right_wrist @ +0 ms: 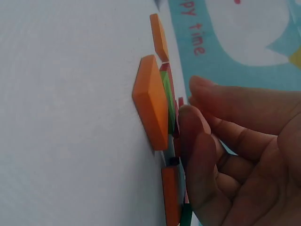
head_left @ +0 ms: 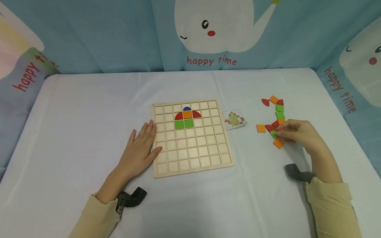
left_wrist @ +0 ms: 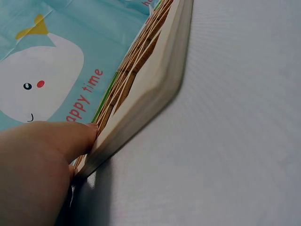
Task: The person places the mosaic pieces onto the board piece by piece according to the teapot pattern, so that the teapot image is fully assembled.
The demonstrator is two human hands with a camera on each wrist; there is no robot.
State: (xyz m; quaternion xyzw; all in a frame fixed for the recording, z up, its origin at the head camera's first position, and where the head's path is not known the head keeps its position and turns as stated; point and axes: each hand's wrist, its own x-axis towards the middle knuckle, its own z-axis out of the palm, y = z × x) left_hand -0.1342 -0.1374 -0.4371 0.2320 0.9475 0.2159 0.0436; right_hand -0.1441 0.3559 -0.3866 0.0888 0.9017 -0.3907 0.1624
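My left hand [head_left: 138, 150] lies flat with fingers extended at the left edge of a wooden grid board [head_left: 193, 171]; its thumb rests on the rim, also seen in the left wrist view. Set in the board are a blue half-round tile [head_left: 187, 108], an orange square [head_left: 187, 114], red quarter-rounds [head_left: 196, 114] and green squares [head_left: 179, 124]. On the right, my right hand [head_left: 300, 134] reaches over loose tiles, thumb and forefinger right at a green tile [head_left: 273, 134]. In the right wrist view the fingertips stand slightly apart, close beside an orange tile [right_wrist: 153, 103].
A small printed card [head_left: 235, 119] with a coloured grid picture lies just right of the board. Loose tiles, such as an orange square [head_left: 261, 128] and a red quarter-round [head_left: 265, 102], form a curved scatter on the white tablecloth [head_left: 89, 125]. A blue printed curtain [head_left: 119, 36] hangs behind.
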